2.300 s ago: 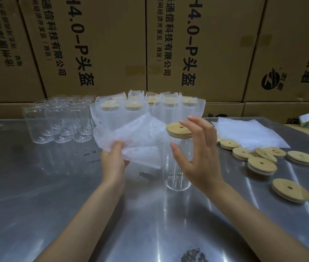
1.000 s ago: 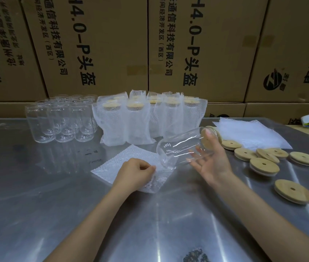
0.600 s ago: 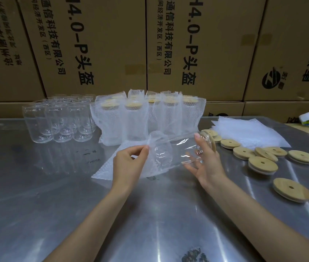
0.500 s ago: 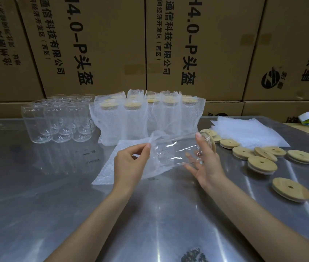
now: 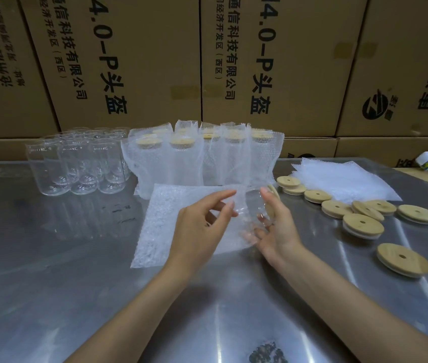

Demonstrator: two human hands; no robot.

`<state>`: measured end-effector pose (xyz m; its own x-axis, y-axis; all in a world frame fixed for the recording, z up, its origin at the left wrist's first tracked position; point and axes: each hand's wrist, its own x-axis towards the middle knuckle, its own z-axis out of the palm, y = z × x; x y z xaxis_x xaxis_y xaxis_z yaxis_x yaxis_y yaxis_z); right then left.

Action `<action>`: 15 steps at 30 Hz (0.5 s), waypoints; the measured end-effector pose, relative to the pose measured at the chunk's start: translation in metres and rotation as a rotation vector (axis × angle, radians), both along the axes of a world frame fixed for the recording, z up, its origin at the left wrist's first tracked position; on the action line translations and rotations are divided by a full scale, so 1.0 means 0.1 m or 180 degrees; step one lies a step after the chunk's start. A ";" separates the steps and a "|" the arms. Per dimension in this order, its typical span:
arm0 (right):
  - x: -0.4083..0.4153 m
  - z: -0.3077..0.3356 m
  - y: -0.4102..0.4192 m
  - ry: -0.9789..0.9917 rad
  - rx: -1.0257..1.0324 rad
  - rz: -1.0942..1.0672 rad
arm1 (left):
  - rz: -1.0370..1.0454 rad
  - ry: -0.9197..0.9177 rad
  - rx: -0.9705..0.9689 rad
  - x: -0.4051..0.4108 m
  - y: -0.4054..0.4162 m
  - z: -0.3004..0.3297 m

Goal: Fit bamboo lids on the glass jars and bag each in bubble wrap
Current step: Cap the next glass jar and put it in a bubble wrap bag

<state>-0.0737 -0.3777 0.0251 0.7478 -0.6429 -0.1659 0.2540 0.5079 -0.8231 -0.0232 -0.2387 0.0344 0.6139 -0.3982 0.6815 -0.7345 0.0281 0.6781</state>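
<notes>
Head view: a lidded glass jar (image 5: 253, 205) lies on its side at centre, mostly inside a bubble-wrap bag (image 5: 178, 221) on the steel table (image 5: 50, 271). The left hand (image 5: 202, 229) pinches the bag's mouth; the right hand (image 5: 277, 229) cups the bamboo lid (image 5: 273, 199), fingers curled round it. Bagged jars (image 5: 202, 155) stand at twelve o'clock, empty glasses (image 5: 79, 163) at ten, loose lids (image 5: 362, 218) at three, cardboard cartons (image 5: 134, 61) behind.

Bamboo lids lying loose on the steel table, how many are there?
9 round bamboo lids, right of the hands: two overlapping beside the white bubble-wrap sheets, one next, four clustered, one thicker in front, one nearest alone. Overlaps may hide more.
</notes>
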 end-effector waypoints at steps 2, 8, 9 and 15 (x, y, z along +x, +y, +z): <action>-0.01 0.01 -0.06 -0.0057 0.0171 -0.0078 | 0.0333 -0.0285 -0.0188 0.11 0.07 0.06; -0.04 0.00 -0.16 -0.0017 0.0260 -0.0176 | 0.1334 0.1958 0.0407 0.72 0.41 -0.02; -0.05 0.00 -0.15 -0.0031 0.0254 -0.0153 | 0.1105 0.2510 0.0483 0.72 0.44 -0.02; -0.04 0.00 -0.13 -0.0074 0.0240 -0.0105 | -0.0099 0.3617 0.0574 0.66 0.45 0.05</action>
